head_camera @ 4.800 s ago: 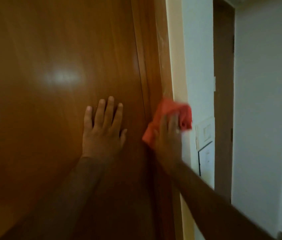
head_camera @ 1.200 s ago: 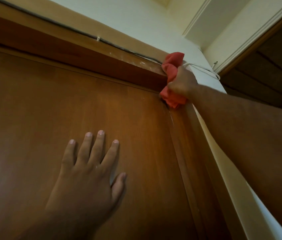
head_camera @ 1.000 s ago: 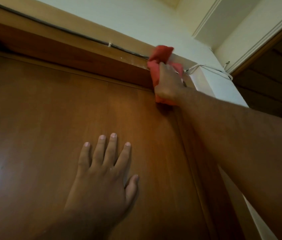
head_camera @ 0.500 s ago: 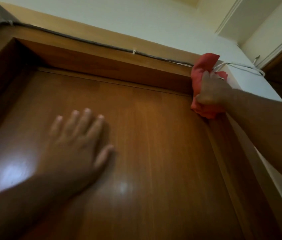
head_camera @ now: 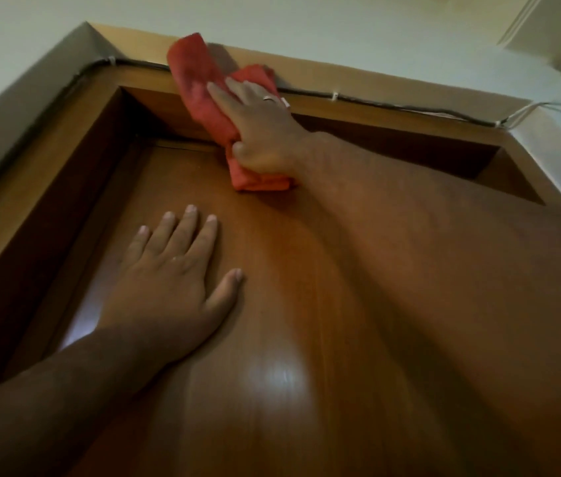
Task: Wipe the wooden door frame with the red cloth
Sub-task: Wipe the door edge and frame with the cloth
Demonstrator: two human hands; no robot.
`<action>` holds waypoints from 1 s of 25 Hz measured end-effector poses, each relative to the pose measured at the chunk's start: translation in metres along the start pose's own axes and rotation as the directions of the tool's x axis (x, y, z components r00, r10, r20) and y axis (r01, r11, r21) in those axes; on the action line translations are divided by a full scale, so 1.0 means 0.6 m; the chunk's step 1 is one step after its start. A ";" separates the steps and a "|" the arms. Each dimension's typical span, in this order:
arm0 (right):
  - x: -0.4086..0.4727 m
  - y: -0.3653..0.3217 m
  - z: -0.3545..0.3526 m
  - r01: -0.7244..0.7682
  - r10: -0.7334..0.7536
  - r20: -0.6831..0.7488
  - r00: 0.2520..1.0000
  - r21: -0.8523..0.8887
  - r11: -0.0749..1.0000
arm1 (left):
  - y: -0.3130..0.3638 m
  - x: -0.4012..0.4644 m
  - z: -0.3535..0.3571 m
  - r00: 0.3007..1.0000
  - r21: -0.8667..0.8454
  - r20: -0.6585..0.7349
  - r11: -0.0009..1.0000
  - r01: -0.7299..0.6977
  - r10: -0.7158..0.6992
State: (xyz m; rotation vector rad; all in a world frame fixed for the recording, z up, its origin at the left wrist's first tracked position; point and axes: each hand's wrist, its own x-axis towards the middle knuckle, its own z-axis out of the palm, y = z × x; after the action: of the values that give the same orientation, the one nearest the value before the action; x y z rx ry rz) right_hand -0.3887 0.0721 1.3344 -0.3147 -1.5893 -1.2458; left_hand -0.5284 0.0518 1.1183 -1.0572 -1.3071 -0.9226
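I look steeply up at the wooden door frame, whose top rail runs across the upper part of the view. My right hand presses the folded red cloth against the top rail, left of its middle, with fingers spread over the cloth and the thumb pinching its lower end. The cloth reaches from the rail's upper edge down onto the door. My left hand lies flat and open on the brown door panel, below the cloth, holding nothing.
A thin dark cable clipped with white ties runs along the top of the frame and down its left side. White wires leave at the upper right corner. A pale wall lies above, and the frame's left jamb stands close.
My right hand has slid the red cloth leftwards along the top rail, from the right corner to left of the middle. The view has tilted further up; my left hand stays flat on the door.
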 end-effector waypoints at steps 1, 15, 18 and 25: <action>-0.019 0.016 -0.009 0.002 -0.001 -0.027 1.000 0.041 0.999 | 0.001 0.000 0.001 1.000 -0.007 -0.009 1.000 -0.005 0.004; -0.361 0.374 -0.148 -0.560 0.617 0.238 0.750 -0.267 0.784 | -0.012 0.001 -0.005 0.999 0.043 0.031 0.999 -0.010 0.008; -0.491 0.309 -0.140 -0.534 0.598 0.234 0.767 -0.286 0.796 | 0.051 -0.053 -0.007 0.995 -0.002 0.023 0.995 -0.096 0.096; -0.878 0.036 -0.194 -0.561 0.623 0.373 0.687 -0.273 0.782 | 0.349 -0.395 0.042 0.908 -0.206 0.195 0.921 -0.332 0.371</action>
State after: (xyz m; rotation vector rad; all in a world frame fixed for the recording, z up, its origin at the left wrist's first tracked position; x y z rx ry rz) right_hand -0.0868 0.1788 0.9000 -1.1899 -1.5782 -0.7859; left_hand -0.3515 0.1227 0.8649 -1.5150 -1.1825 -0.6557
